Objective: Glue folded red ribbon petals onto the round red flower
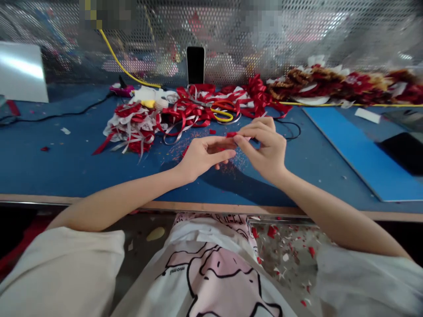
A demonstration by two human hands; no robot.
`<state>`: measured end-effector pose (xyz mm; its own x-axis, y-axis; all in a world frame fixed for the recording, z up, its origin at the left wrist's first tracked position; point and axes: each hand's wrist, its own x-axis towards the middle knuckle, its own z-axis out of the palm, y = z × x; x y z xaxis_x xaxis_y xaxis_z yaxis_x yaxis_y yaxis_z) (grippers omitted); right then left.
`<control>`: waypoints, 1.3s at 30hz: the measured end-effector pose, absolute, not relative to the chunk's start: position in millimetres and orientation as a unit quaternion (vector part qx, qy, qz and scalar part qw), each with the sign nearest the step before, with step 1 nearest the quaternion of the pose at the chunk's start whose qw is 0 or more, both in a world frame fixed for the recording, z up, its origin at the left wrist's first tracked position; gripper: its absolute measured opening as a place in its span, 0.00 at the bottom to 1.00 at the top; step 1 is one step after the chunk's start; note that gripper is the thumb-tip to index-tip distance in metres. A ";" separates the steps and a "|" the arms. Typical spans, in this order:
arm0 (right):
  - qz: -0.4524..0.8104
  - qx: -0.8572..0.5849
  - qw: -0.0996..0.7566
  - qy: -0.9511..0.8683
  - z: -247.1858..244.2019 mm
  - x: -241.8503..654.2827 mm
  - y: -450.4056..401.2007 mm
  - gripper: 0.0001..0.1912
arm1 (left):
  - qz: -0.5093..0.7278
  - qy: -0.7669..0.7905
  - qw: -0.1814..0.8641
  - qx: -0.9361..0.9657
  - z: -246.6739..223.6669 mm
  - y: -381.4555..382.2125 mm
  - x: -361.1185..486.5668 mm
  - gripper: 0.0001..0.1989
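Note:
Above the blue table, my right hand (pixel 266 147) pinches a short piece of red ribbon (pixel 231 134) between thumb and fingertips. My left hand (pixel 201 156) meets it from the other side, its fingers curled under the ribbon and the thumb lying a little apart from the index finger. More red shows inside the left hand's curl, and how far the ribbon runs there is hidden. Just beyond the hands lies a small red scrap (pixel 212 131). Behind it, yellow-and-orange-handled scissors (pixel 223 115) rest among tangled red and white ribbons (pixel 194 105).
A heap of red and white ribbon bows (pixel 135 125) lies left. A phone (pixel 195 65) leans on the perforated metal screen (pixel 224 39). Red and brown trimmings (pixel 350 86) fill the back right, near a light blue board (pixel 360 154). A black cable (pixel 56 116) crosses the left side.

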<state>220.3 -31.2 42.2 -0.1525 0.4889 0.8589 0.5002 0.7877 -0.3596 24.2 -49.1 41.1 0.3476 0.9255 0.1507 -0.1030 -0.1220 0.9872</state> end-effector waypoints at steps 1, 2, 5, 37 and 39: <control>0.006 -0.336 0.574 -0.746 46.9 217.0 -26.8 0.05 | 0.454 0.347 0.555 0.605 45.1 -43.9 27.4 0.21; 0.025 -0.345 0.584 -0.734 51.3 213.2 -22.7 0.06 | 0.468 0.341 0.546 0.606 49.0 -38.4 30.5 0.20; 0.096 -0.347 0.618 -0.699 58.7 201.5 -13.0 0.07 | 0.524 0.315 0.527 0.590 57.3 -23.3 37.1 0.15; 0.239 -0.328 0.654 -0.638 23.7 197.1 -13.2 0.10 | 0.622 0.328 0.481 0.523 23.2 -8.9 31.2 0.19; 0.239 -0.328 0.652 -0.640 23.4 197.2 -13.0 0.10 | 0.621 0.331 0.481 0.523 23.9 -9.5 31.1 0.19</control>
<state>197.2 -13.0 23.4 0.0669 0.7318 0.6782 0.1088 0.6703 -0.7341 31.1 -9.5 23.9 0.0094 0.9439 0.3302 -0.2517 -0.3173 0.9143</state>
